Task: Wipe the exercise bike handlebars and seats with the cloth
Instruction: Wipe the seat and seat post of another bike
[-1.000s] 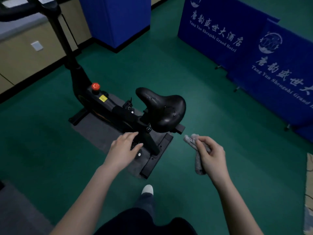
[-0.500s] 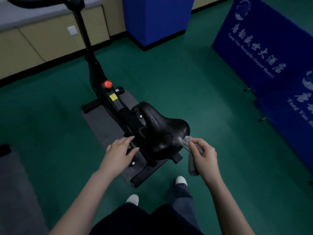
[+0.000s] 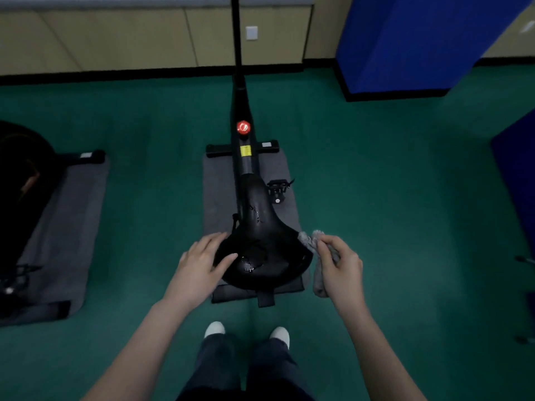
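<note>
The exercise bike's seat (image 3: 262,241) sits above a floor mat (image 3: 215,195); a second mat (image 3: 66,227) lies well left.

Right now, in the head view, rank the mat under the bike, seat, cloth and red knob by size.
1. mat
2. seat
3. cloth, partly hidden in the right hand
4. red knob, though it sits farther away

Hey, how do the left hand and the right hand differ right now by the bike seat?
The left hand has straight, spread fingers; the right hand has curled ones. The left hand holds nothing; the right hand grips the grey cloth. The left hand lies over the left side of the seat; the right hand is off its right edge. Both are bare, beside the seat's wide rear.
</note>
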Motion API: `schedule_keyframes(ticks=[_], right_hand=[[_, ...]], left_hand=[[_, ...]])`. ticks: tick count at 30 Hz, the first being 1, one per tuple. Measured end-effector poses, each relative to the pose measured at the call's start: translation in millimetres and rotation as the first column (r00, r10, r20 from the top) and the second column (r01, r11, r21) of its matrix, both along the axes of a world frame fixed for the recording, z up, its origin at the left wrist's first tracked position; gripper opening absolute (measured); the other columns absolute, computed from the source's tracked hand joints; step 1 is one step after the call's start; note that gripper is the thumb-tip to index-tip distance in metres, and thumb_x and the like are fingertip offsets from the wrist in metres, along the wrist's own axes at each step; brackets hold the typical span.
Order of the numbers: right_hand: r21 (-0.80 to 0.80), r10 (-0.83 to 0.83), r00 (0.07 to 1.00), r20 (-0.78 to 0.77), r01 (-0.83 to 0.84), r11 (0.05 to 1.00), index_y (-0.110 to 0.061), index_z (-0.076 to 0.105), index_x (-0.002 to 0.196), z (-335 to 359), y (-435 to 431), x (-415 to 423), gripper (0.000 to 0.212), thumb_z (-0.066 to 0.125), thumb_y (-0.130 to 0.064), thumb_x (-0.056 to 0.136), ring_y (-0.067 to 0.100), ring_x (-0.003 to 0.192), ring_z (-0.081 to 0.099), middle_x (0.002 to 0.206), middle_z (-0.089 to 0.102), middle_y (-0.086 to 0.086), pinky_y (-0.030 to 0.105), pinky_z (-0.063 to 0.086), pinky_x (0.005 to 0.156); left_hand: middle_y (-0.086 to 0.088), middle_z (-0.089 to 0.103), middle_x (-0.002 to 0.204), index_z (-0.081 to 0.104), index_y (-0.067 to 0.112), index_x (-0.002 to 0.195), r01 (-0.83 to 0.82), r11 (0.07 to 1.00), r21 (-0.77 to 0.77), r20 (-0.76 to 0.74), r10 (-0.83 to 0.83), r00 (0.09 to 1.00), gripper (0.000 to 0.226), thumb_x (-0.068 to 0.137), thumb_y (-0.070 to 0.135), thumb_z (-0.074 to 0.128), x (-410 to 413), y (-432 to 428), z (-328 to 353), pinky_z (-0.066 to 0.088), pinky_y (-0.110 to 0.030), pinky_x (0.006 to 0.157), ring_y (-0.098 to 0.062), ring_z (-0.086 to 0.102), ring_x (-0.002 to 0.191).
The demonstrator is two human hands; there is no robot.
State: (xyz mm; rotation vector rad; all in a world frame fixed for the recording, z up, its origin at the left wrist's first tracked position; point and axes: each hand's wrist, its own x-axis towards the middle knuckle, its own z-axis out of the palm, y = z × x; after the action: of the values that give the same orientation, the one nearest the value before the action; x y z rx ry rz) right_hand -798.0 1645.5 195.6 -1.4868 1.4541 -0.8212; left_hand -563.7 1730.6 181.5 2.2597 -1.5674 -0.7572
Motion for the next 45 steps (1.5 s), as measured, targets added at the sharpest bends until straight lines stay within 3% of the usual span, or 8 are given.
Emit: schedule_keyframes(ticks=[7, 19, 23, 28, 31, 34, 38, 45], right_hand=[[-0.291, 0.265, 0.951, -0.156, -0.301, 0.908, -0.007, 0.068, 0.097, -8, -82, 84, 0.013, 0.056, -0.005, 0.093, 0.016, 0.096, 0.057, 0.094, 0.065, -0.002, 0.006, 0.036, 0.079], [-0.352, 0.712, 0.418, -0.564, -0.902, 0.251, -0.007, 0.071, 0.093, -52, -85, 101, 0.010, 0.063, -0.004, 0.089, 0.023, 0.106, 0.060, 0.100, 0.071, 0.006, 0.038, 0.041, 0.099], [-0.351, 0.626, 0.371, -0.686, -0.922, 0.163, -0.001, 0.070, 0.093, -48, -103, 122, 0.012, 0.059, 0.003, 0.089, 0.030, 0.097, 0.062, 0.092, 0.068, 0.013, 0.041, 0.042, 0.098], [-0.043, 0.617, 0.338, -0.711, -0.896, 0.441, -0.008, 0.069, 0.090, -27, -150, 182, 0.018, 0.051, -0.006, 0.094, 0.018, 0.090, 0.057, 0.090, 0.070, 0.005, 0.027, 0.042, 0.080], [0.120, 0.608, 0.592, -0.528, -0.657, 0.744, -0.015, 0.067, 0.089, -28, -180, 184, 0.020, 0.048, -0.017, 0.096, -0.005, 0.060, 0.055, 0.058, 0.064, -0.017, 0.019, 0.047, 0.067], [0.134, 0.472, 0.849, -0.237, -0.453, 0.881, -0.020, 0.066, 0.093, -44, -177, 169, 0.018, 0.049, -0.021, 0.097, 0.007, 0.078, 0.058, 0.075, 0.065, -0.008, 0.024, 0.047, 0.076], [0.179, 0.256, 0.965, -0.047, -0.244, 0.953, -0.011, 0.063, 0.085, -67, -157, 142, 0.025, 0.044, -0.018, 0.099, 0.017, 0.051, 0.046, 0.058, 0.050, 0.004, 0.029, 0.038, 0.049], [0.225, 0.415, 0.877, -0.244, -0.365, 0.903, -0.007, 0.062, 0.085, -82, -123, 83, 0.021, 0.047, -0.015, 0.097, 0.019, 0.074, 0.057, 0.073, 0.061, 0.006, 0.031, 0.045, 0.072]], left_hand=[[0.015, 0.039, 0.142, 0.034, 0.028, 0.144, -0.094, 0.996, 0.008, -0.249, 0.093, 0.964, 0.076, 0.078, 0.065, 0.045, 0, 6, -22, 0.021, -0.018, 0.110, -0.001, 0.031, 0.132], [0.011, 0.036, 0.145, 0.034, 0.028, 0.143, -0.096, 0.995, -0.034, -0.496, 0.067, 0.866, 0.112, 0.047, 0.072, 0.071, 14, -1, -59, 0.023, -0.030, 0.117, -0.004, 0.030, 0.136], [0.035, 0.022, 0.139, 0.024, 0.045, 0.137, -0.070, 0.997, -0.037, -0.490, 0.043, 0.871, 0.113, 0.039, 0.075, 0.071, 13, 0, -65, 0.012, -0.010, 0.111, 0.009, 0.018, 0.134], [0.047, 0.009, 0.130, 0.019, 0.047, 0.137, -0.056, 0.997, -0.046, -0.492, 0.026, 0.870, 0.116, 0.037, 0.073, 0.072, 13, 1, -66, 0.005, 0.003, 0.100, 0.026, 0.009, 0.122], [0.049, 0.010, 0.128, 0.019, 0.051, 0.133, -0.064, 0.997, -0.053, -0.496, 0.030, 0.868, 0.112, 0.036, 0.072, 0.072, 12, 1, -66, 0.007, -0.002, 0.103, 0.026, 0.009, 0.122], [0.047, 0.014, 0.130, 0.021, 0.052, 0.131, -0.075, 0.995, -0.071, -0.481, 0.032, 0.876, 0.110, 0.034, 0.074, 0.071, 11, 0, -67, 0.011, -0.009, 0.107, 0.014, 0.017, 0.129], [0.042, 0.019, 0.133, 0.024, 0.047, 0.134, -0.079, 0.993, -0.090, -0.458, 0.029, 0.889, 0.112, 0.036, 0.072, 0.071, 11, -1, -66, 0.012, -0.009, 0.108, 0.007, 0.022, 0.132], [0.039, 0.026, 0.134, 0.031, 0.045, 0.136, -0.124, 0.989, -0.081, -0.464, 0.072, 0.883, 0.112, 0.035, 0.068, 0.075, 9, 0, -68, 0.012, 0.001, 0.103, 0.011, 0.024, 0.129]])
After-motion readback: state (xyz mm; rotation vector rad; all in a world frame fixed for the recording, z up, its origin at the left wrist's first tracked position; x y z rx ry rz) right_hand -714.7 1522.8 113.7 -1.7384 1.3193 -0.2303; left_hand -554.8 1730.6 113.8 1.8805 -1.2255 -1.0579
